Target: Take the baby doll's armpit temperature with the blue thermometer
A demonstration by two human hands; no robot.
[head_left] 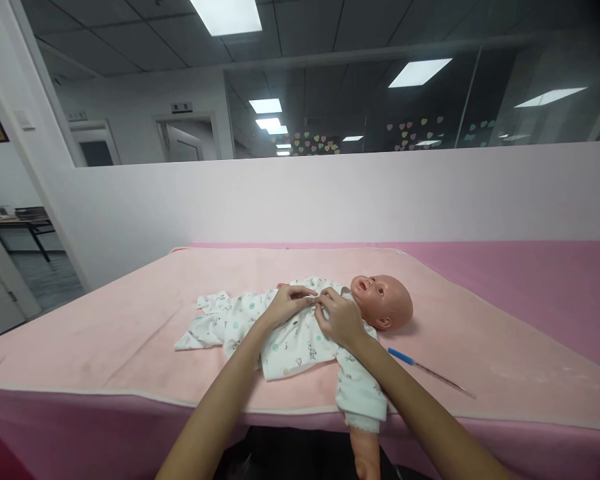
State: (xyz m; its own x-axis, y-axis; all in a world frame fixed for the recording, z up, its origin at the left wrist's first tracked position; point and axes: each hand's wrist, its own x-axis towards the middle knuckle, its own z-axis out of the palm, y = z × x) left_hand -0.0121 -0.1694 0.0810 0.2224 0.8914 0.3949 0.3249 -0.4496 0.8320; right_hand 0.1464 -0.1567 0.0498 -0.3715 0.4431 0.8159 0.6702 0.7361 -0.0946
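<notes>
A baby doll (387, 301) lies on its back with its head to the right. It wears a white printed shirt (297, 350) and matching pants (207, 332). My left hand (291, 305) and my right hand (341, 319) meet at the front of the shirt, just below the doll's neck. The fingers of both hands are closed in a pinch on the shirt's front edge; any fastener between them is too small to make out. One sleeved doll arm (365, 447) reaches over the table's near edge, beneath my right forearm.
Right of the doll lies a thin metal rod with a blue handle (403, 357). A pale pink cloth (130, 300) lies under the doll, over a darker pink cover (530, 287). Behind stands a white low wall (330, 200) with glass above it.
</notes>
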